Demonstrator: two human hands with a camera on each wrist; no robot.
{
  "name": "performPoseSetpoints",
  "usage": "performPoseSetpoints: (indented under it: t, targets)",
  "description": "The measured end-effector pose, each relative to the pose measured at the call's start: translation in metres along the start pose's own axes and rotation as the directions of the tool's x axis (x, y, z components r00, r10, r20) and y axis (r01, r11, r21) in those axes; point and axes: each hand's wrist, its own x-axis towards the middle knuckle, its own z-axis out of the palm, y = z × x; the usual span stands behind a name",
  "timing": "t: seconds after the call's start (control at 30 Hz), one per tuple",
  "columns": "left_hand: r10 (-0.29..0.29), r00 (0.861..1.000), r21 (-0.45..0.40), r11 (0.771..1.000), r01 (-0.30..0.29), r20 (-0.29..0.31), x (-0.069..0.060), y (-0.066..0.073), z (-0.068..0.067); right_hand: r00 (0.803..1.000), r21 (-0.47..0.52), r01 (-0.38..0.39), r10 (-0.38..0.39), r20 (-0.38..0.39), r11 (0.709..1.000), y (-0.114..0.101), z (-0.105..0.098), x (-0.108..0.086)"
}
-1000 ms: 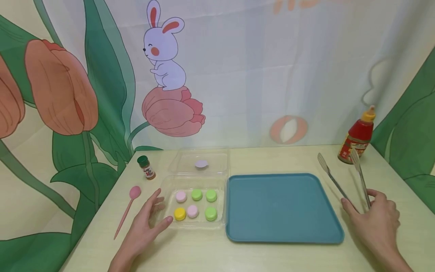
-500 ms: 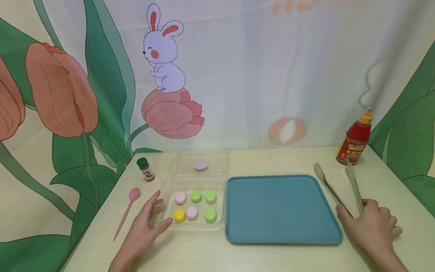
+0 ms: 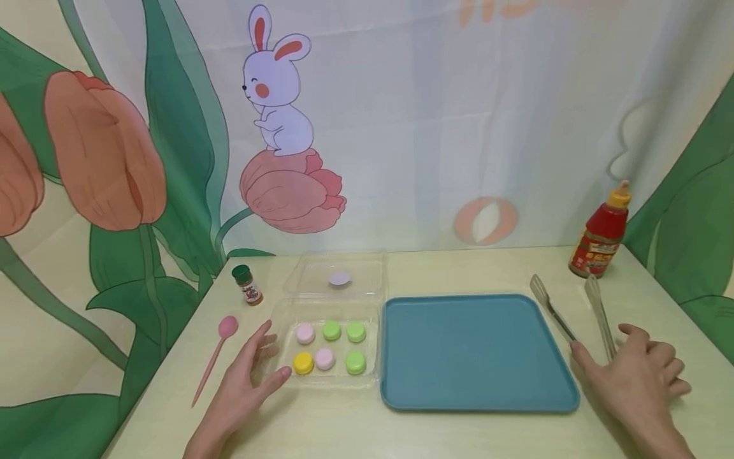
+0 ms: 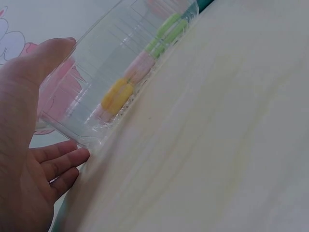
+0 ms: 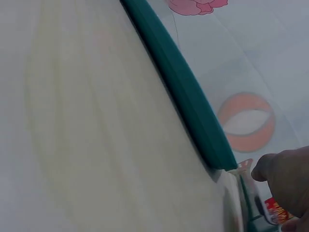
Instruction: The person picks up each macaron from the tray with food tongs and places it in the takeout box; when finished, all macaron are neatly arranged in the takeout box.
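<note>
In the head view my left hand (image 3: 237, 376) stands spread at the left side of a clear plastic box (image 3: 338, 379) with its lid open. Pink, green and yellow macarons (image 3: 324, 358) sit inside. The left wrist view shows the thumb and fingers (image 4: 63, 166) around the box's corner; whether they touch it I cannot tell. Metal tongs (image 3: 553, 312) lie at the right with their arms apart. Over their near end is my right hand (image 3: 636, 376), fingers loosely spread, thumb by the left arm. Part of the tongs is hidden under the hand.
A blue tray (image 3: 476, 354) lies between the box and the tongs. At the back right stands a red sauce bottle (image 3: 601, 236) with a yellow cap. A green-capped spice jar (image 3: 247, 285) and a pink spoon (image 3: 218, 347) are at the left.
The tongs have come down from a raised position onto the table, and my right hand has loosened its fingers from them. My left hand has stayed in place.
</note>
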Motion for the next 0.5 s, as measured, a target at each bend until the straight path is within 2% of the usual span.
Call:
performPoseSetpoints:
  t: [0.1,0.2,0.33,0.43,0.5]
  targets:
    - [-0.009,1.0,0.01,1.0,0.009,-0.001,0.001,0.0,0.001,0.993,0.051,0.078,-0.073,-0.093,0.996,-0.006,-0.006,0.0]
    - [-0.012,1.0,0.008,1.0,0.012,0.004,0.002,0.0,0.0,0.974,0.111,0.178,-0.159,-0.162,0.978,-0.015,-0.012,0.001]
    - [-0.007,0.999,-0.031,1.0,0.008,0.032,0.003,0.001,-0.005,0.958,0.193,0.265,-0.235,-0.165,0.945,-0.032,-0.017,0.004]
    - [0.004,0.999,-0.106,0.994,0.001,0.054,0.005,0.003,-0.013,0.949,0.249,0.309,-0.279,-0.148,0.918,-0.05,-0.017,0.006]
    - [0.003,0.999,-0.11,0.994,0.003,0.054,0.008,0.003,-0.018,0.936,0.276,0.35,-0.32,-0.148,0.895,-0.062,-0.016,0.007]
